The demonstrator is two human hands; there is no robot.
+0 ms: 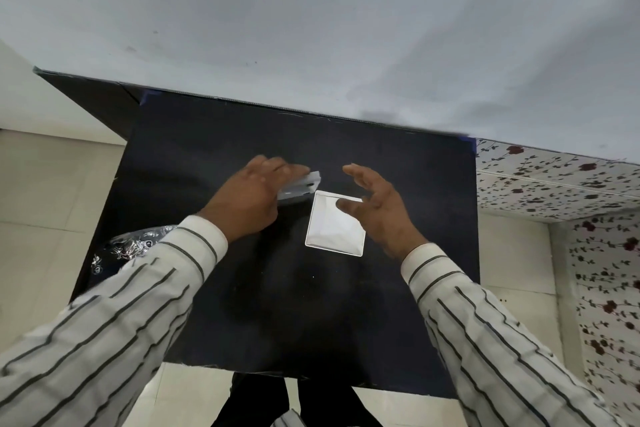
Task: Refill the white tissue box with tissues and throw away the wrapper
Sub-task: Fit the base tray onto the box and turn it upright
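The open white tissue box (332, 229) stands near the middle of the black table (242, 305); it is square and I see down into its white inside. Just left of it, my left hand (249, 198) lies on top of a flat white piece (304, 185), likely the box's lid, with fingers curled over it. My right hand (377, 208) hovers over the box's right edge with fingers spread and nothing in it. A shiny dark wrapped pack (128, 248) with white print lies at the table's left edge, partly hidden by my left sleeve.
A grey wall (311, 28) rises directly behind the table's far edge. Pale floor tiles (41, 201) lie to the left. A white floral-patterned surface (561, 191) borders the right side. My dark-trousered legs (277, 402) show below the near edge.
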